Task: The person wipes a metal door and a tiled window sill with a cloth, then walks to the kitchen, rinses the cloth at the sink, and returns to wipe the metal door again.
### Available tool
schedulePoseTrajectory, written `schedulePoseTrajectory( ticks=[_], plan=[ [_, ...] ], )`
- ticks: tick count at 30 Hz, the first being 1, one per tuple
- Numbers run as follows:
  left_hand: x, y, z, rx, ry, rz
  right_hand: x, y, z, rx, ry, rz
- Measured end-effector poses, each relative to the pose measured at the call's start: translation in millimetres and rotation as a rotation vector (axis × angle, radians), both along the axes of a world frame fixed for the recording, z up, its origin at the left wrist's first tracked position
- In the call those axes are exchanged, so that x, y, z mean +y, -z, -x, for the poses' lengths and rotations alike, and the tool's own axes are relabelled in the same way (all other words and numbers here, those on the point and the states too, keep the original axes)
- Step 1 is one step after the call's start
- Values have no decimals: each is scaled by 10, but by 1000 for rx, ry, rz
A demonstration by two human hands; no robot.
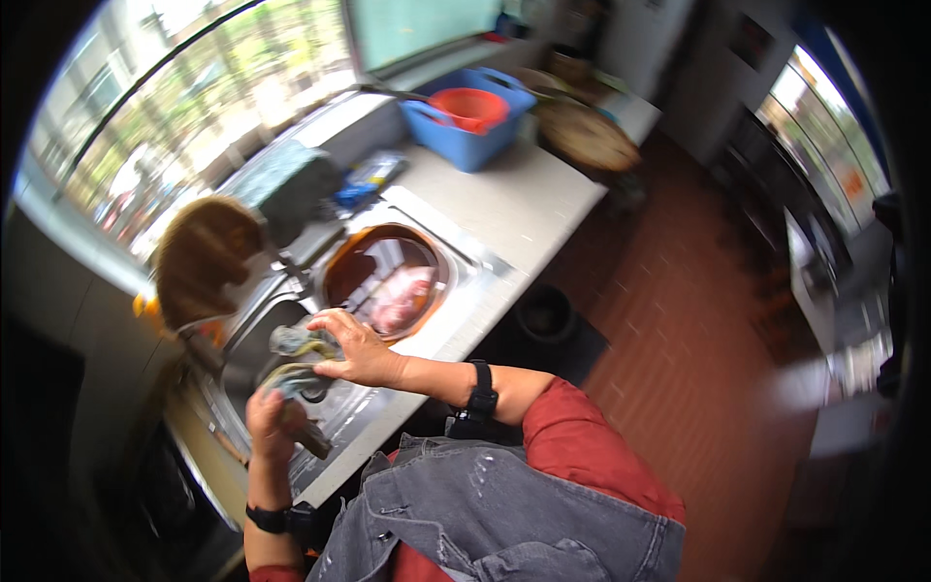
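A wet-looking rag (pixel 287 375), grey-green and blurred, is stretched between my two hands above the left basin of a stainless steel sink (pixel 251 342). My left hand (pixel 273 422) closes around its lower end, and a bit of cloth hangs below the fist. At the upper end my right hand (pixel 356 353) pinches the rag between thumb and fingers. Just beyond the right hand, a brown round tub (pixel 338 262) sits in the other basin. Pinkish raw meat (pixel 404 302) lies in it, under reflections that suggest water.
A woven basket (pixel 204 262) leans by the window left of the sink. Behind the sink stands a grey stone-like block (pixel 291 189), beside a blue package (pixel 364 182). Farther along the counter (pixel 502 196), a blue plastic basket (pixel 465 149) holds a red bowl (pixel 469 109). A dark bucket (pixel 544 313) stands below.
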State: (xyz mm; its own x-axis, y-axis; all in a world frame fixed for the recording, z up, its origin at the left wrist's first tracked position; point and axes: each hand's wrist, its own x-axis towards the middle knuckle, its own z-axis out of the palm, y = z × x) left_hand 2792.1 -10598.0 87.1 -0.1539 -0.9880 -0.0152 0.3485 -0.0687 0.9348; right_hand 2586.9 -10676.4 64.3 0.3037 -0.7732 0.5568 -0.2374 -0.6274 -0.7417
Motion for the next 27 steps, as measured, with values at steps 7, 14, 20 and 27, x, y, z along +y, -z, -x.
schedulePoseTrajectory(
  ticks=[7, 14, 20, 27],
  plan=[
    [215, -208, 1089, -186, 505, 15, 1236, 104, 986, -561, -325, -1031],
    [904, 65, 2795, -637, 1316, 418, 2500, -372, 2509, -893, 80, -633],
    [1423, -152, 4365, -59, 1482, -66, 3809, -529, 3665, -335, 460, -478],
    [2715, -289, 6634, 225, 1501, -184, 5250, -520, 5117, 88, 1455, 105]
  ],
)
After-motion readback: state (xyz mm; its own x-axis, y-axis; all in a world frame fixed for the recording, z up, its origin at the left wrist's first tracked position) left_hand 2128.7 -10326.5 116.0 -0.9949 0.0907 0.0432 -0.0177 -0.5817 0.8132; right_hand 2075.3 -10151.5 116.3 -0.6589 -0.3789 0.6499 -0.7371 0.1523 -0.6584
